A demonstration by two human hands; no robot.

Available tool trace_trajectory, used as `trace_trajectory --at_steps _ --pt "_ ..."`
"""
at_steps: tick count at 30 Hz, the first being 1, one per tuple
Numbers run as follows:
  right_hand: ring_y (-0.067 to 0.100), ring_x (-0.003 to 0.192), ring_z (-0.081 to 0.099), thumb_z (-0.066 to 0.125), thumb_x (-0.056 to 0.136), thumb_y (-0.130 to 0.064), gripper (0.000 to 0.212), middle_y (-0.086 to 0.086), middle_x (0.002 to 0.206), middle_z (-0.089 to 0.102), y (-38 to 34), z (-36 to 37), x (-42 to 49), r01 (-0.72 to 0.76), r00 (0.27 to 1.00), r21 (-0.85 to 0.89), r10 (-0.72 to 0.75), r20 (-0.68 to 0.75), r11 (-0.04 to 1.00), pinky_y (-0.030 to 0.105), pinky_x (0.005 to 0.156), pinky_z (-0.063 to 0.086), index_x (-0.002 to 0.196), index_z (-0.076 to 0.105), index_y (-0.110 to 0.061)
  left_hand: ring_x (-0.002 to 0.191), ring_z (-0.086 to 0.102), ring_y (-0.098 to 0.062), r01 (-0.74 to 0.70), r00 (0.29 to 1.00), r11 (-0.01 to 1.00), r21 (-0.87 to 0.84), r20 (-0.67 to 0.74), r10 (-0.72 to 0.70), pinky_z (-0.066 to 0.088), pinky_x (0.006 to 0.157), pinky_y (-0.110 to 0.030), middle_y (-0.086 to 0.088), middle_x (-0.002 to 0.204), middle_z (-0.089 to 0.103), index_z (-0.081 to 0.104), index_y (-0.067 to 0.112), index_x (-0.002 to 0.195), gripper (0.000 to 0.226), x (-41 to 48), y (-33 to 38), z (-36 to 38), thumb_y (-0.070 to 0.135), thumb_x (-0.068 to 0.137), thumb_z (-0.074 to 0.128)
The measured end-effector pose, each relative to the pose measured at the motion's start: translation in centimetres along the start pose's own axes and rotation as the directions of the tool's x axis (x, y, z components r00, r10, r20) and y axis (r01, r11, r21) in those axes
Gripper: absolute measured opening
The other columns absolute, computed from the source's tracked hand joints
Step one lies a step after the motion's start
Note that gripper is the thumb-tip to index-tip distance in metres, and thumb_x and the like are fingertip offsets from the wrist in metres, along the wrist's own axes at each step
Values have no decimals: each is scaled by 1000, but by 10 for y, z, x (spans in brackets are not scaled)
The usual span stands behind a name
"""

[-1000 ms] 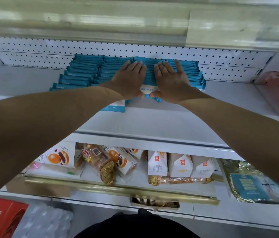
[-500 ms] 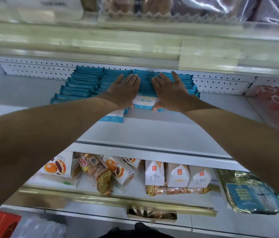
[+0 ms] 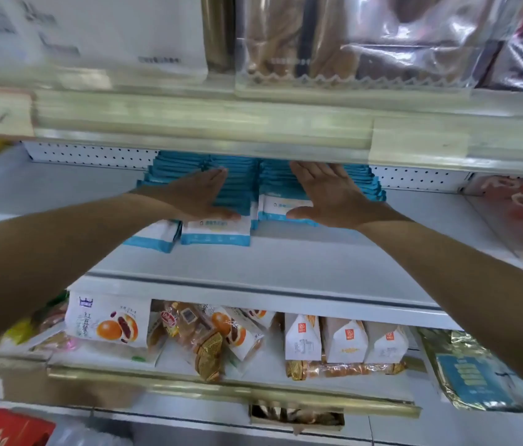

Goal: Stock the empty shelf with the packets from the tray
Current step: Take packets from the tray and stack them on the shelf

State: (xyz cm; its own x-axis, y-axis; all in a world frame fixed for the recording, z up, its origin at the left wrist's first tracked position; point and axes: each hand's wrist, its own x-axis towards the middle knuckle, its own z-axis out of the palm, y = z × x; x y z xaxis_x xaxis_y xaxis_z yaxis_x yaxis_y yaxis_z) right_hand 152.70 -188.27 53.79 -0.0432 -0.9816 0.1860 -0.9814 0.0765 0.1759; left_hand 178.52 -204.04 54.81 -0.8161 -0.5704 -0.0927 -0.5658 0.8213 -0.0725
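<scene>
1. The packets (image 3: 237, 185), blue and white, lie in overlapping rows on the white shelf (image 3: 286, 262), running from its middle back to the perforated back wall (image 3: 93, 154).
2. The left hand (image 3: 194, 196) stands on edge against the left side of a middle row, fingers (image 3: 213, 175) straight and together, gripping nothing.
3. The right hand (image 3: 327, 194) stands on edge over the row just to the right, palm facing left, fingers straight and spread a little, gripping nothing.
4. Between the two hands a strip of packets shows; the front packets of three rows stick out toward the shelf's front edge.
5. The shelf below (image 3: 253, 358) carries snack bags (image 3: 107, 320) and white triangular packs (image 3: 343, 339).
6. The shelf above (image 3: 189, 123) is blurred; clear-wrapped goods (image 3: 350, 37) stand on it.
</scene>
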Motion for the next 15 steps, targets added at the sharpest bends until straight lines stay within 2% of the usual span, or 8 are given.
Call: trace_trajectory --at_steps 3,5,10,15 --pt "21 157 6 44 86 -83 110 2 171 10 -41 -3 10 71 997 99 -70 -13 993 44 128 6 163 7 -15 157 -5 -23 -38 991 998 50 129 31 -3 123 -35 -4 170 -13 -14 16 161 125 -19 -31 4 89 78 45" --pt "19 158 1 40 81 -90 117 2 171 8 -68 -3 19 103 995 131 -104 1 986 44 128 5 163 7 -14 157 -9 -22 -57 986 995 87 161 42 -6 123 -37 -3 169 -18 -19 18 160 133 -23 -45 6 93 73 47" --pt "19 158 -6 44 76 -92 127 4 172 -1 -111 2 35 101 985 19 -103 139 995 43 128 -1 163 2 -11 155 -17 -17 -153 979 979 135 157 132 -6 127 -43 1 167 -25 -25 22 158 141 -17 -58 14 99 65 48" --pt "23 158 0 49 80 -85 119 7 171 10 -120 13 48 25 993 -75 -16 119 997 47 127 -2 162 10 -8 155 -18 -14 -190 981 967 172 60 182 -8 126 -43 1 169 -19 -19 18 160 133 -3 -60 28 91 73 51"
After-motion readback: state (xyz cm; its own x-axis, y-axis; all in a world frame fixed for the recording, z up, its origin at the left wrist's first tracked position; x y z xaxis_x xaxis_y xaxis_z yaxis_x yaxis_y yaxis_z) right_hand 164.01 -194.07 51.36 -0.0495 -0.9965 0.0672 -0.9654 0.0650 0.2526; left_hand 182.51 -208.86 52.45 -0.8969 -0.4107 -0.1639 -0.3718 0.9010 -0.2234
